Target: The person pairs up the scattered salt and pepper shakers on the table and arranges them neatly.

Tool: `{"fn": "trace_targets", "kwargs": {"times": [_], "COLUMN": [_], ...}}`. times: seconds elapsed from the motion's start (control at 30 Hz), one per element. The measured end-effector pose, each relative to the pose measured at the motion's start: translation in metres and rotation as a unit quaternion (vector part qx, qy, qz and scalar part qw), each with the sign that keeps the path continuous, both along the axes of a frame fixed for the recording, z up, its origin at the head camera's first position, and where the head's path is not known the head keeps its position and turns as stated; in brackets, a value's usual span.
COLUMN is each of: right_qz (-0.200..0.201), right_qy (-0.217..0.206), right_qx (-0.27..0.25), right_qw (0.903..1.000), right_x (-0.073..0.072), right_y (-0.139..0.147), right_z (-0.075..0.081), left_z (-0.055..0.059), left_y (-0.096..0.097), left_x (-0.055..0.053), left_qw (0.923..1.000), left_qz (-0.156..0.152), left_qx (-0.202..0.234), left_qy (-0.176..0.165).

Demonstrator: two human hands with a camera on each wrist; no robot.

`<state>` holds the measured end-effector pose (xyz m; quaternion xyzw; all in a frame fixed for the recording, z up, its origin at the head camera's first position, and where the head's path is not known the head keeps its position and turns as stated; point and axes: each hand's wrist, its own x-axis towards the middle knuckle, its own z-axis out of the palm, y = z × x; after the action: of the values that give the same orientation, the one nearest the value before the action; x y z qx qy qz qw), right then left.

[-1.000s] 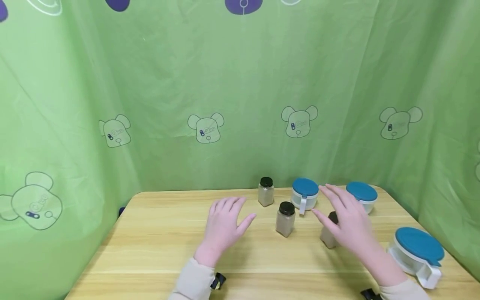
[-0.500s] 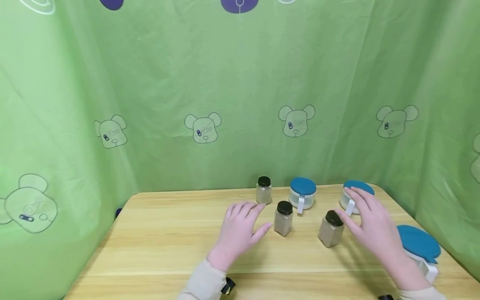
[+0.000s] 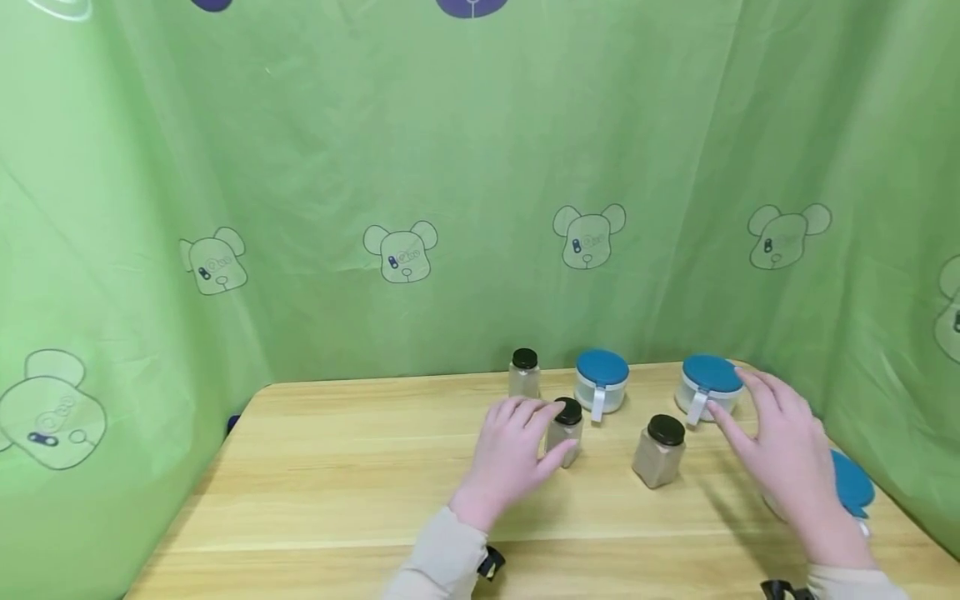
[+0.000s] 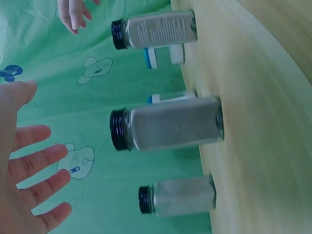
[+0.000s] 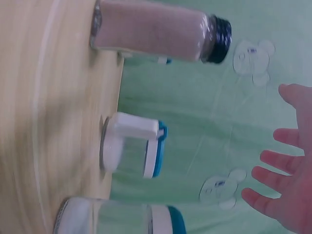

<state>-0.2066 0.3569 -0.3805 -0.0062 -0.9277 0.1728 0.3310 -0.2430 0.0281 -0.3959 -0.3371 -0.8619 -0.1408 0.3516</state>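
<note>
Reaching seems in hand: left hand (image 3: pixel 510 454) and right hand (image 3: pixel 787 442) are empty, fingers spread, and grasping the middle black-capped jar (image 4: pixel 175 124) would call for lowering the left.

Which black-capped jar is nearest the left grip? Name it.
The middle jar, largest of the three in the left wrist view; in the head view, the rear jar and rightmost jar stand farther from the left grip.

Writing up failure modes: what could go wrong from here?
Left hand hovers by the middle jar: a clumsy contact might tip that tall, narrow jar. The back jar stands behind it; a shove could topple both. Right hand partly hides the nearest blue-lidded pot in the head view; backing off low might bump it.
</note>
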Motion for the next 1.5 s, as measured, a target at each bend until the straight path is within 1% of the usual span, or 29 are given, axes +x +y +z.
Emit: {"fn": "trace_targets", "kwargs": {"times": [0.13, 0.23, 0.33, 0.53, 0.63, 0.77, 0.97, 1.07, 1.17, 1.33, 1.4, 1.5], "right_qz": [-0.034, -0.049, -0.064, -0.088, -0.096, -0.113, -0.143, -0.149, -0.153, -0.161, -0.164, -0.161], "right_qy": [-0.022, -0.041, -0.063, -0.101, -0.113, -0.126, -0.155, -0.167, -0.176, -0.195, -0.204, -0.209], "right_qx": [-0.018, -0.027, -0.032, -0.054, -0.064, -0.078, -0.097, -0.105, -0.114, -0.14, -0.151, -0.158], "right_qw": [0.999, 0.9976, 0.9955, 0.9895, 0.9869, 0.9824, 0.9727, 0.9691, 0.9657, 0.9573, 0.9533, 0.9515], "right_x": [0.002, 0.002, 0.004, 0.013, 0.016, 0.021, 0.028, 0.032, 0.035, 0.037, 0.037, 0.036], "right_y": [0.008, 0.013, 0.021, 0.041, 0.049, 0.058, 0.072, 0.075, 0.077, 0.076, 0.076, 0.08], "right_z": [0.002, 0.001, -0.001, -0.003, -0.007, -0.011, -0.02, -0.026, -0.03, -0.035, -0.037, -0.04], "left_z": [0.001, 0.0, -0.002, -0.008, -0.011, -0.013, -0.015, -0.016, -0.017, -0.02, -0.021, -0.02], "left_y": [0.013, 0.023, 0.031, 0.046, 0.053, 0.062, 0.075, 0.081, 0.088, 0.097, 0.101, 0.108], "left_x": [-0.002, -0.003, -0.003, -0.003, -0.002, -0.001, 0.0, 0.001, 0.001, 0.001, 0.002, 0.003], "left_qw": [0.9998, 0.9997, 0.9995, 0.9991, 0.9991, 0.9992, 0.9991, 0.999, 0.9986, 0.9973, 0.9964, 0.9936], "left_qz": [-0.005, -0.008, -0.012, -0.015, -0.016, -0.018, -0.015, -0.013, -0.01, -0.002, 0.0, 0.0], "left_qx": [0.018, 0.024, 0.03, 0.032, 0.033, 0.035, 0.04, 0.039, 0.032, 0.024, 0.027, 0.04], "left_qy": [-0.001, -0.002, 0.007, 0.023, 0.02, 0.006, -0.002, -0.016, -0.039, -0.07, -0.081, -0.105]}}
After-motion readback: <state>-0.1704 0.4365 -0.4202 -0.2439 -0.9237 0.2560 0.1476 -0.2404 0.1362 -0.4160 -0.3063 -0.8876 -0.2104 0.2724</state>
